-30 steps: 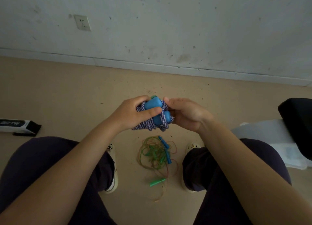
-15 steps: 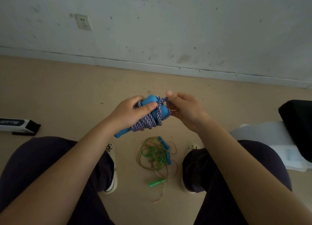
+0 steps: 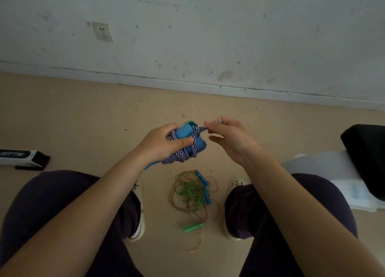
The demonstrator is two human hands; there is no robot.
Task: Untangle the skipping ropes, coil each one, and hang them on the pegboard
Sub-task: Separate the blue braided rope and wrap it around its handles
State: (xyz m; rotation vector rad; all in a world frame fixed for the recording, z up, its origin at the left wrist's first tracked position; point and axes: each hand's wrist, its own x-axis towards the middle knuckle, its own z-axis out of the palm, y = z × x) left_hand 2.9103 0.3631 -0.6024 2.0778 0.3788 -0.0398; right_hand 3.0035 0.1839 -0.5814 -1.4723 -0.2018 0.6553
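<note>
Left hand [image 3: 164, 145]: your grip clamps the braided rope bundle [image 3: 185, 149], blue handles slanting up-right. Right hand [image 3: 227, 137]: pinching its free rope end [image 3: 203, 128], just right of the bundle; pull rightward. Second tangle [image 3: 192, 193]: floor, between your feet.

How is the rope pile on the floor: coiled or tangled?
Tangled: the green and orange ropes lie in loose crossing loops on the floor.

We are looking at a dim, flat-lit view, soft light falling evenly on the wall [image 3: 229, 37] toward twelve o'clock. Corners are darkening; the baseboard [image 3: 187, 85] is bowing with wide-angle distortion. Trousers at six o'clock are sinking into murk. Fine detail is smearing slightly, no glare showing.
</note>
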